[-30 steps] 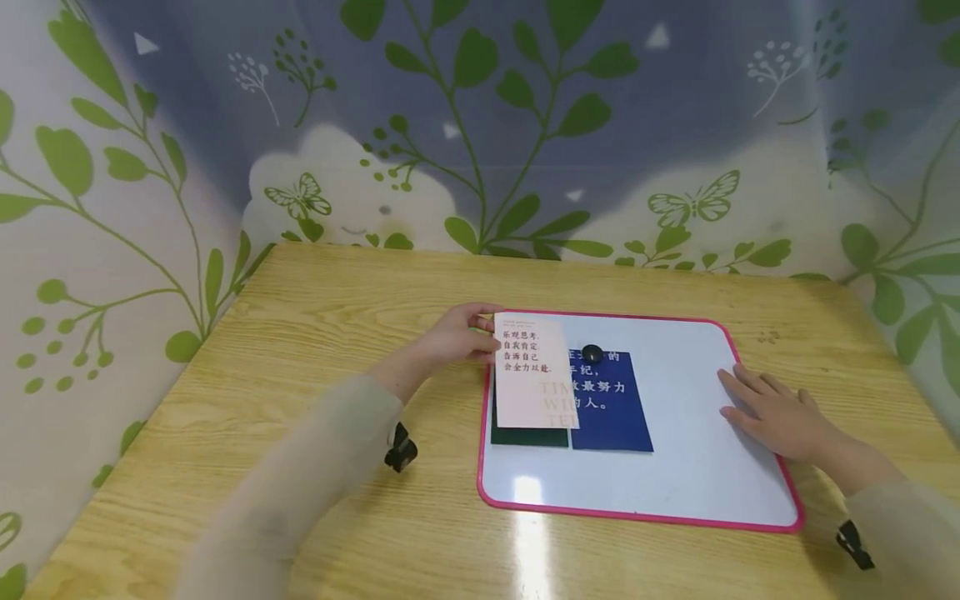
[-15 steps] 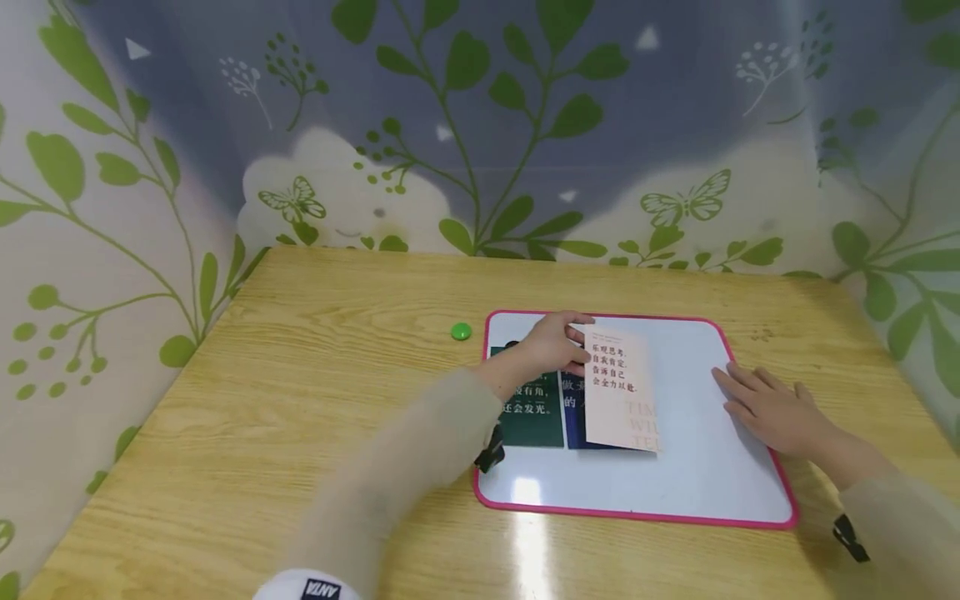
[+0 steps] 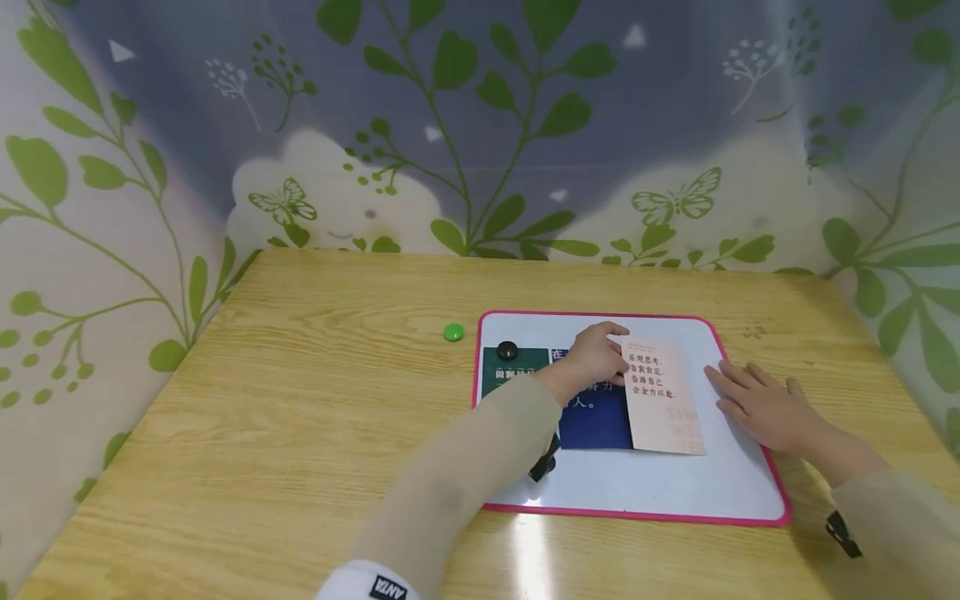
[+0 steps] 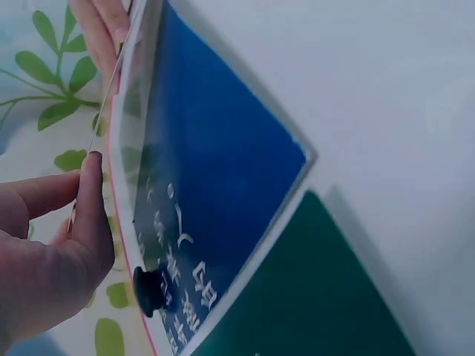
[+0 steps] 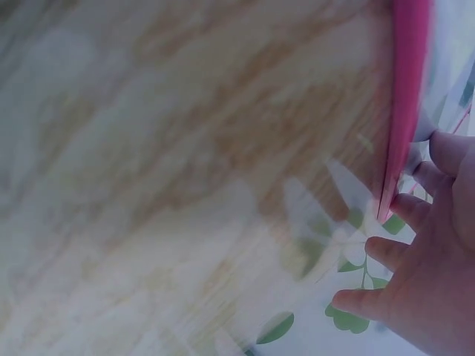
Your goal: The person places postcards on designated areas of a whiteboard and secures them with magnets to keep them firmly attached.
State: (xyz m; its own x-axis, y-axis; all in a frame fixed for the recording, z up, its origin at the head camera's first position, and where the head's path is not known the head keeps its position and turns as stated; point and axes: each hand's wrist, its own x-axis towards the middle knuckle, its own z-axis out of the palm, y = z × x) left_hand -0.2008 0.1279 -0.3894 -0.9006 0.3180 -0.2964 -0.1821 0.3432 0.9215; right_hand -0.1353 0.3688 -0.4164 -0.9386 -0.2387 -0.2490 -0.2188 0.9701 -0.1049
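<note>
one pink-rimmed whiteboard is laid flat on the wooden counter. three cards are counted on the whiteboard: a green card at its left edge, a blue card beside it, and a pale pink card right of the blue one. the pale pink card is pinched at its upper left corner by the fingers of the left hand. four lines of red chinese characters are printed on it, too small to be read surely. the right hand is rested on the whiteboard's right edge, fingers spread and straight. one black magnet is set on the green card; one green magnet is seen on the counter, just left of the whiteboard. "anta" is read on the left cuff label.
</note>
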